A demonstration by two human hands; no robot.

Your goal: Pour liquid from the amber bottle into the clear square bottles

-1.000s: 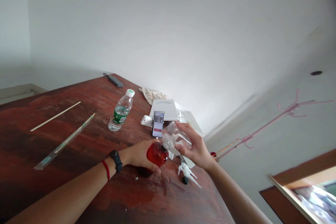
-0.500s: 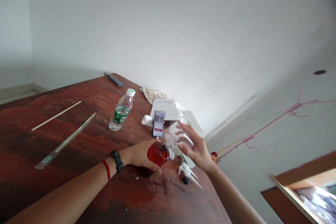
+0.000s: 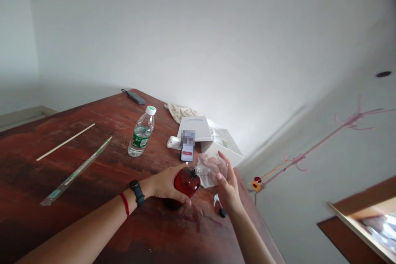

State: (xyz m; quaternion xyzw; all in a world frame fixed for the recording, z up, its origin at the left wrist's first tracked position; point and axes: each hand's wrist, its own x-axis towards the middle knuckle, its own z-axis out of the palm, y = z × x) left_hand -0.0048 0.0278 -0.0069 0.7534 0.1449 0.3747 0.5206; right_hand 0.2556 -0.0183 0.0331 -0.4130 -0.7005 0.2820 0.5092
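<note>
My left hand [image 3: 167, 183] is wrapped round a rounded bottle of red liquid [image 3: 189, 182], which leans to the right over the table. In my right hand [image 3: 229, 192] is a clear, square-sided bottle [image 3: 212, 172], gripped by its sides and lying nearly level. Its neck meets the dark neck of the red bottle; whether liquid passes between them I cannot tell. Below my right hand lies a small black cap [image 3: 222, 213]. A white pump top [image 3: 216, 200] beside it is mostly hidden by that hand.
A half-full water bottle [image 3: 141, 134] stands left of a propped phone [image 3: 187, 152]. Behind are white boxes [image 3: 194, 127] and a cloth [image 3: 179, 112]. A thin stick [image 3: 66, 142] and a wrapped stick [image 3: 77, 172] lie at left. A pink coat rack [image 3: 328, 136] is at right.
My right hand has moved lower and turned the clear bottle, bringing its neck against the red bottle's neck. It now covers most of the white pump tops. My left hand keeps its grip.
</note>
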